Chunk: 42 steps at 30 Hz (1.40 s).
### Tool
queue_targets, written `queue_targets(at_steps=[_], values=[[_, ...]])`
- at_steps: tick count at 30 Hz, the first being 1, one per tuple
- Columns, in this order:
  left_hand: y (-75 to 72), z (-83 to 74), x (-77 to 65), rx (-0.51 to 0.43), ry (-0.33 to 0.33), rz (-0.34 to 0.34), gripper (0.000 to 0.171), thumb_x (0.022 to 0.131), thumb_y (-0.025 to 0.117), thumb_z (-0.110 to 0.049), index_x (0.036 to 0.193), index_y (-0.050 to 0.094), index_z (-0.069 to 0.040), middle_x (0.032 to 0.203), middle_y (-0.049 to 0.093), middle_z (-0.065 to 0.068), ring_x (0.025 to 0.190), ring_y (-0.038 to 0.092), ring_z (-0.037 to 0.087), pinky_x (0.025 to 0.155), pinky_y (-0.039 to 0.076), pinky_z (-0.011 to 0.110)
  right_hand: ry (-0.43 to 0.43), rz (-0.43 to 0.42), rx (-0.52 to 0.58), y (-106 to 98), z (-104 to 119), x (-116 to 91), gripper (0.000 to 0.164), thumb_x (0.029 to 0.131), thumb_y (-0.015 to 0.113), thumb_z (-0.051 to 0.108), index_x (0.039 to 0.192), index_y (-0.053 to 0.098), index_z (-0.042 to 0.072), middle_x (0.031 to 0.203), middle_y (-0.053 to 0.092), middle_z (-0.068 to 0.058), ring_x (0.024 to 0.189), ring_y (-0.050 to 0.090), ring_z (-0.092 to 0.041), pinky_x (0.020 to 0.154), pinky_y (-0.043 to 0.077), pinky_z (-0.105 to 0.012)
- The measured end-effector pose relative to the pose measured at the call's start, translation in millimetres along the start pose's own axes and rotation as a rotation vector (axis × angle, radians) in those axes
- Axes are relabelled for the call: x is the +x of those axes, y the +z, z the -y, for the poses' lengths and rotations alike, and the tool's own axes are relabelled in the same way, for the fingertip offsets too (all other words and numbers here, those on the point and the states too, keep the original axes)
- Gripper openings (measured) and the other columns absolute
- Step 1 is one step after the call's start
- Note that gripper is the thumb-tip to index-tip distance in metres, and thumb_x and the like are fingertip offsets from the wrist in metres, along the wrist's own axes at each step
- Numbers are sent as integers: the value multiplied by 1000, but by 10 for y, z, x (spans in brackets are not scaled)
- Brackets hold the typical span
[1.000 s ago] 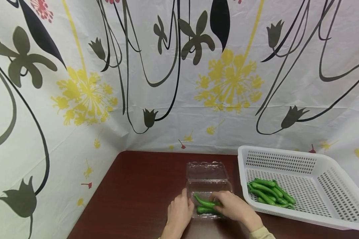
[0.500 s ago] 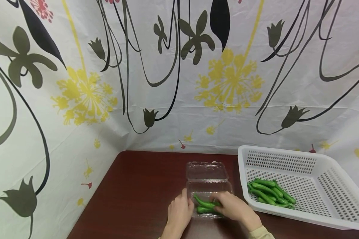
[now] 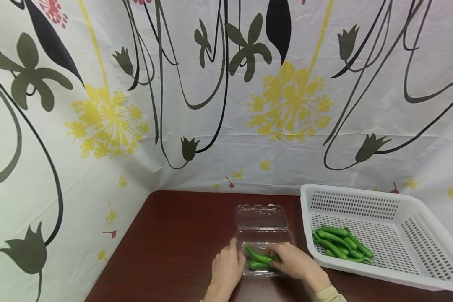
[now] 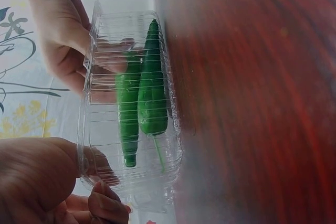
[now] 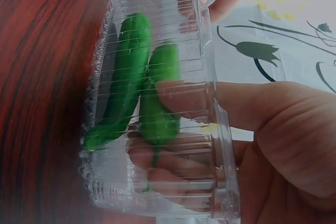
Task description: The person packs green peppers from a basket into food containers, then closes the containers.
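A clear plastic clamshell box (image 3: pixel 266 235) stands on the table with its lid (image 3: pixel 261 216) folded back. My left hand (image 3: pixel 226 266) grips the box's left side, thumb and fingers on either side of the wall in the left wrist view. Inside the box, my right hand (image 3: pixel 294 261) pinches a green pepper (image 5: pixel 161 119) between thumb and fingers. A second green pepper (image 5: pixel 128 56) lies beside it, nearer the front wall. The right fingertips are partly hidden behind the held pepper in the head view.
To the right, a white perforated plastic basket (image 3: pixel 377 277) holds a heap of several green peppers (image 3: pixel 336 240). The dark red-brown table (image 3: pixel 188 235) backs onto a white patterned cloth (image 3: pixel 211 126) that rises behind it and at its left.
Almost nothing differs. Both hands keep their places at the box; the pepper under the right hand has shifted very slightly to the right.
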<state>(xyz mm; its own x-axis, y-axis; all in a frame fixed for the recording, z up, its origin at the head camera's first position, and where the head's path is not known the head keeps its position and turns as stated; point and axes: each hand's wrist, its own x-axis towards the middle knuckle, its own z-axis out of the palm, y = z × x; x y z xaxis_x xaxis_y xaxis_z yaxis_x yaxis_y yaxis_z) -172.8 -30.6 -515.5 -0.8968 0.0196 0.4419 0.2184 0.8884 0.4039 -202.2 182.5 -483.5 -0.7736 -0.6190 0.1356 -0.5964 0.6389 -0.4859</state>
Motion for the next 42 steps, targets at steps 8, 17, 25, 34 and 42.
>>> queue_targets(at_steps=[8, 17, 25, 34, 42], values=[[3, -12, 1, 6, -13, 2, 37, 82, 71, -7, 117, 65, 3, 77, 69, 11, 52, 64, 25, 42, 44, 33, 13, -29, -49, 23, -13, -9, 17, 83, 77, 9, 96, 70, 18, 79, 62, 14, 70, 55, -2, 59, 49, -31], [-6, -16, 6, 5, -13, 3, 37, 82, 71, -7, 117, 65, 3, 78, 69, 12, 53, 64, 26, 42, 45, 34, 1, -103, -129, 47, -3, -27, 17, 83, 78, 10, 99, 76, 15, 85, 58, 7, 71, 52, -4, 60, 48, -30], [-4, -14, 7, -7, -15, 6, 37, 82, 72, -6, 117, 65, 4, 79, 70, 12, 52, 64, 24, 41, 44, 32, 50, -114, -157, 82, 29, 7, 13, 84, 78, 12, 95, 73, 18, 85, 66, 6, 74, 60, -8, 58, 48, -34], [-2, -6, 7, -3, -20, 17, 37, 82, 71, -7, 118, 65, 4, 80, 70, 12, 53, 64, 24, 42, 44, 33, 127, -133, -158, 129, 55, 31, 16, 82, 80, 10, 86, 68, 19, 78, 62, 9, 66, 55, -6, 55, 44, -34], [-4, -6, 7, -5, -26, 17, 38, 82, 71, -6, 118, 65, 4, 79, 70, 12, 53, 63, 24, 42, 44, 33, 80, -161, -191, 175, 68, 39, 18, 79, 82, 8, 85, 69, 18, 80, 59, 6, 67, 60, -13, 56, 47, -35]])
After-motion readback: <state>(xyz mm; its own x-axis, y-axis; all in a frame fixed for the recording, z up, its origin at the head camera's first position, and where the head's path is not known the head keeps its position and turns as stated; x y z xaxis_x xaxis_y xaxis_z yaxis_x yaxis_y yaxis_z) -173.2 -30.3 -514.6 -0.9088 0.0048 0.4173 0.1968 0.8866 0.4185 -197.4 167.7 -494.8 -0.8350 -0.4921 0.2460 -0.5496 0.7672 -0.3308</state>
